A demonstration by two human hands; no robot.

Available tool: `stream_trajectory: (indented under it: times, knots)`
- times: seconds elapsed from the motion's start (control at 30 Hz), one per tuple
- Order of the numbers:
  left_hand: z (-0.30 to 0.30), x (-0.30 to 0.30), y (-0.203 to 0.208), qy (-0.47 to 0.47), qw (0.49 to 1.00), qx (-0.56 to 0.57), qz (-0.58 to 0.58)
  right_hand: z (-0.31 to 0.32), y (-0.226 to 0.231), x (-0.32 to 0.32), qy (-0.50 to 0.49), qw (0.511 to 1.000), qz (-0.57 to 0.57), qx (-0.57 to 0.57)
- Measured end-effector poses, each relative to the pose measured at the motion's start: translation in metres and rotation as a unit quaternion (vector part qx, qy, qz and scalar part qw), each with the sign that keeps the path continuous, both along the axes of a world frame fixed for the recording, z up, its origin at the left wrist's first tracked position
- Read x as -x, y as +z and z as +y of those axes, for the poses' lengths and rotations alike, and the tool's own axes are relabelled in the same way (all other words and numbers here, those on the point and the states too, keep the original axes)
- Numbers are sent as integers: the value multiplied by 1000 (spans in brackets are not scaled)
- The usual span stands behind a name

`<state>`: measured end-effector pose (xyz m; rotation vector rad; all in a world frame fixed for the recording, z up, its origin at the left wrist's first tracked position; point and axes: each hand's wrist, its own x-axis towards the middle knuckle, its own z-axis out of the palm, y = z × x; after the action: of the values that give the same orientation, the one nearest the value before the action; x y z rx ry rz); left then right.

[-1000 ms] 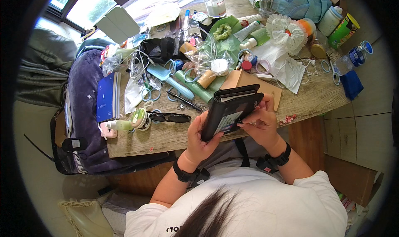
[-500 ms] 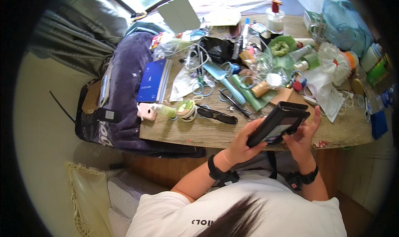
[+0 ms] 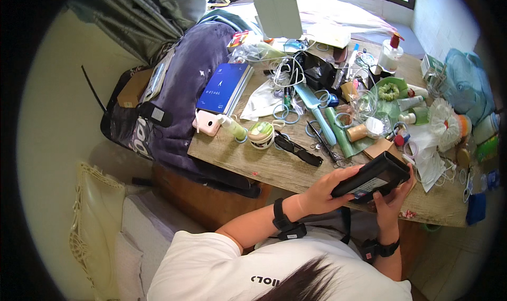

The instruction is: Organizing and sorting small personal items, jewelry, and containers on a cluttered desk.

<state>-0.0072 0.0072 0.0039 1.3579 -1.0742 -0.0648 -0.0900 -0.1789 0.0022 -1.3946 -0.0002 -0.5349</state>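
Observation:
A black wallet is held tilted above the near table edge, with a pale card-like patch showing on the side toward me. My left hand grips its left end, thumb on the near face and fingers behind. At the right end my right hand is closed on it, thumb on the lower edge and fingers round the far side. Just beyond the wallet lies a brown cardboard piece. Black sunglasses rest to the left of my hands.
The wooden table is crowded: a light blue comb, a round jar, a pink instant-camera-like device, a blue notebook, a pump bottle and a blue plastic bag. A purple blanket borders the left side.
The view has swung, so the table sits tilted in it. The wallet has turned flatter and looks more closed, and my right fingers have come in around its end.

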Motion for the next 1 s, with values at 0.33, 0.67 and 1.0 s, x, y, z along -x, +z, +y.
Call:
stream_trajectory:
  times: [0.33, 0.67, 1.0]
  knots:
    - [46, -17, 47, 82, 993, 14, 85, -4, -5, -4, 21, 997, 1, -70]
    - [205, -174, 195, 221, 924, -82, 300, -5, -9, -5, 34, 996, 19, -79]
    - [286, -245, 84, 379, 819, -287, 322, -6, -7, -3, 45, 998, 29, -39]
